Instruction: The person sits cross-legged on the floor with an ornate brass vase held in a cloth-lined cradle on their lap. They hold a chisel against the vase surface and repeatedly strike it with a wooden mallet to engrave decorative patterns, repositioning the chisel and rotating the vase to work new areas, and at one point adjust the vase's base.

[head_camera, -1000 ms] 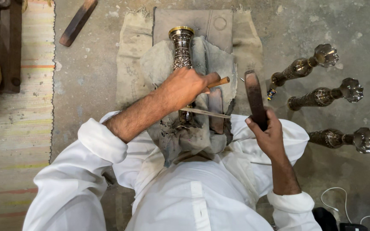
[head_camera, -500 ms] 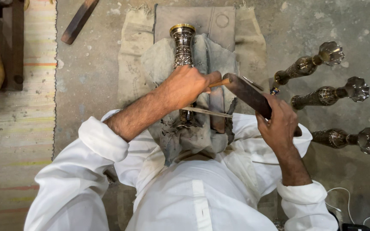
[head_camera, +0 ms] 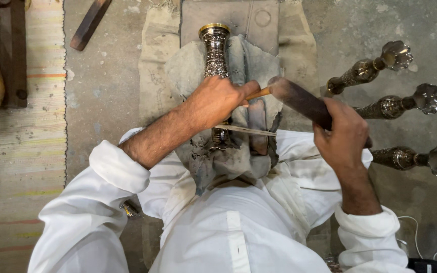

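- Engraved metal vase (head_camera: 215, 50): I see it lying lengthwise on grey cloth padding (head_camera: 188, 71), its gold-rimmed mouth pointing away from the person, its lower part hidden under the left hand.
- Left hand (head_camera: 217, 99): grip clamped on a thin wooden-handled tool (head_camera: 257, 93), fist resting over the vase's middle. The tool's handle sticks out to the right of the knuckles; its tip is hidden.
- Right hand (head_camera: 344, 134): grip closed around a dark wooden mallet (head_camera: 299, 101) (blurred), whose far end sits right at the end of the thin tool's handle. I cannot tell whether they touch.
- Thin pale strip (head_camera: 246, 131): lies across the padding just below the left hand.
- Flat stone slab (head_camera: 259, 20): beneath the cloth, beyond the vase's mouth.
- Three ornate metal pieces (head_camera: 380, 60) with flower-shaped ends: on the concrete floor (head_camera: 107, 91) to the right, roughly side by side, near the right hand.
- Wooden bar (head_camera: 91, 23): on the floor at upper left, well apart from the work.
- Striped woven mat (head_camera: 21, 151): along the left edge.
- White sleeves and garment (head_camera: 218, 227): fill the lower view.
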Available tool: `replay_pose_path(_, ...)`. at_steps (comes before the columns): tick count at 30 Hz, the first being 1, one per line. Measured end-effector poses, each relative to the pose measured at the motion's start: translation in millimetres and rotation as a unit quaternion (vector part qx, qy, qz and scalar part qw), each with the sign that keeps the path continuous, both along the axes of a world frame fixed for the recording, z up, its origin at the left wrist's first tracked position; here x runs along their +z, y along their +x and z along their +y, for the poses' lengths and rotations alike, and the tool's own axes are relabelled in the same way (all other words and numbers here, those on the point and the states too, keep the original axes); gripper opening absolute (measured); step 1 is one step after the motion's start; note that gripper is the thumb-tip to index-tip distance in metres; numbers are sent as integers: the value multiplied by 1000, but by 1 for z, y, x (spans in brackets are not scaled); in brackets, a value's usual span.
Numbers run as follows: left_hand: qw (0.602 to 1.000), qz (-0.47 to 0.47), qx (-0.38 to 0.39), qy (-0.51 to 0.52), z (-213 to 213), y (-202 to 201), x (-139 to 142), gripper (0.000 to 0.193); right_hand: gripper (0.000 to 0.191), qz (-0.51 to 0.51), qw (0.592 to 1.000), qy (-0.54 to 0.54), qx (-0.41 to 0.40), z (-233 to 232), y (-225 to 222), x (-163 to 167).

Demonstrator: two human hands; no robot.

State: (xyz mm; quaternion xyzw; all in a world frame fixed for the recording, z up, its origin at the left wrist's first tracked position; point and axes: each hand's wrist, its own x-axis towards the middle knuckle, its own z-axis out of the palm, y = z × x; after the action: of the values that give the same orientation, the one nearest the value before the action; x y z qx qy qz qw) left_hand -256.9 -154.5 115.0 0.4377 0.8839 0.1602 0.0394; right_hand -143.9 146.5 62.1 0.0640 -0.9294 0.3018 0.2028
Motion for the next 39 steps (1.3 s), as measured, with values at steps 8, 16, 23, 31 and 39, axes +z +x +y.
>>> replay_pose_path(8, 1000, 2, 2, 11, 2, -1, -6, 31, 32, -103, 992, 51, -49, -2, -1, 8)
replay_pose_path(16, 1000, 18, -6, 15, 2, -1, -6, 34, 35, -110, 992, -42, -44, -3, -2, 8)
replay_pose_path(23, 1000, -25, 10, 11, -2, 1, -4, 27, 32, -83, 996, 9, -40, -5, -2, 8)
replay_pose_path(31, 1000, 3, 5, 30, -3, 0, -5, 35, 32, -141, 987, -49, -56, -5, -2, 13)
replay_pose_path(39, 999, -42, 19, 10, -4, 1, -4, 36, 29, -57, 997, 46, -14, -4, -7, 7)
